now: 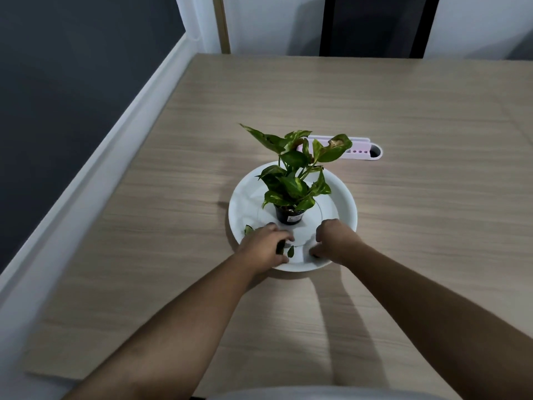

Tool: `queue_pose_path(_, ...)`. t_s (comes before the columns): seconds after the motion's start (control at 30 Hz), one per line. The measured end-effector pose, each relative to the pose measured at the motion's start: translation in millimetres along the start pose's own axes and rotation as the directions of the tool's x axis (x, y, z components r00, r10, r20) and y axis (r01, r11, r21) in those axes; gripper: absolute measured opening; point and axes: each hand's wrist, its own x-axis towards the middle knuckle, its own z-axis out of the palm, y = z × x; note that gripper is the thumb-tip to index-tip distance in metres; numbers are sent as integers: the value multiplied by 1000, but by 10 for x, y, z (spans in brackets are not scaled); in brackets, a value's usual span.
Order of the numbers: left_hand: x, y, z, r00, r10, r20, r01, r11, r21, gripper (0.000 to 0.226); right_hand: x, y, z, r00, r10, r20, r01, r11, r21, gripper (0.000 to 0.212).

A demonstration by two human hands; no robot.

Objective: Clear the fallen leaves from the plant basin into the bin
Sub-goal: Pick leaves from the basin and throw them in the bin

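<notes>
A white round basin [344,199] sits mid-table with a small green plant [291,180] in a black pot [289,216] at its centre. My left hand [264,246] rests over the basin's near left part, fingers curled on a dark green leaf [280,246]. Another fallen leaf [290,251] lies just right of that hand, and one more leaf [248,230] pokes out at the basin's left rim. My right hand [334,241] is over the near right part, fingers bent down onto the basin floor; whether it holds anything is hidden.
A pink holder [362,151] with small holes lies on the wooden table [418,226] behind the plant. The table's left edge meets a white ledge [95,180] and a dark wall. No bin is in view.
</notes>
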Motion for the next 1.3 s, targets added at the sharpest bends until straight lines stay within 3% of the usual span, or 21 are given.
queue_pose_path(0.17,138,56,84,993,102,62,-109,985,133,30,37,-88,92,1000,13,0,-13,996,-90,37)
queue_pose_path(0.27,170,43,107,993,93,73,-100,991,90,17,80,-69,94,1000,3,27,0,994,-106,29)
queue_pose_path(0.5,237,-2,136,989,115,91,-123,989,85,14,123,7,58,997,-19,72,28,992,-119,23)
queue_pose_path(0.63,253,-3,148,995,71,66,-72,997,17,14,139,42,49,998,-13,55,15,999,-31,22)
queue_pose_path(0.87,138,-43,-34,991,-72,-109,44,970,-240,10,47,233,-222,986,101,-133,-51,940,337,20)
queue_pose_path(1.0,-14,-81,-185,978,-129,-162,79,955,-288,7,-61,213,-241,987,112,-111,-53,899,434,18)
queue_pose_path(1.17,-514,-212,-415,924,-275,-264,192,934,-300,10,-198,-228,-110,992,-108,-62,124,909,398,16)
queue_pose_path(1.3,-1248,-454,-612,838,-420,-348,330,898,-290,10,-346,-904,56,943,-327,-53,322,866,382,16)
